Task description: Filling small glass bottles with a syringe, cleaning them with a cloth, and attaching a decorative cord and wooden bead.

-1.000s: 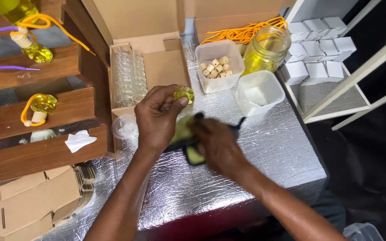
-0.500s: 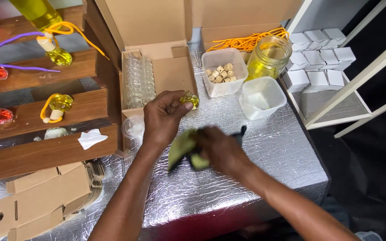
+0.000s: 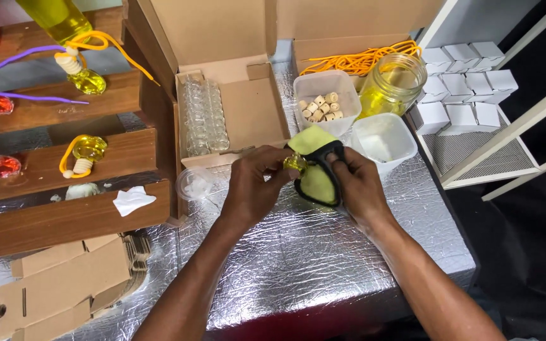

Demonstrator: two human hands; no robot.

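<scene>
My left hand (image 3: 254,186) pinches a small round glass bottle (image 3: 296,163) filled with yellow liquid, held above the silver foil table (image 3: 323,252). My right hand (image 3: 355,183) grips a yellow-green cloth with a black edge (image 3: 316,170) and presses it against the bottle's side. Both hands meet just in front of the open cardboard box (image 3: 248,107) that holds rows of clear empty glass bottles (image 3: 205,117).
A tub of small wooden caps (image 3: 323,101), a jar of yellow liquid (image 3: 392,85), an empty white tub (image 3: 383,140) and orange cords (image 3: 361,60) lie behind. Small white boxes (image 3: 469,88) sit right. Wooden steps (image 3: 64,158) at left carry finished bottles. Flat cardboard (image 3: 52,284) lies lower left.
Both hands have lifted slightly and moved toward the box, the cloth now raised against the bottle rather than low on the table. The view has shifted too.
</scene>
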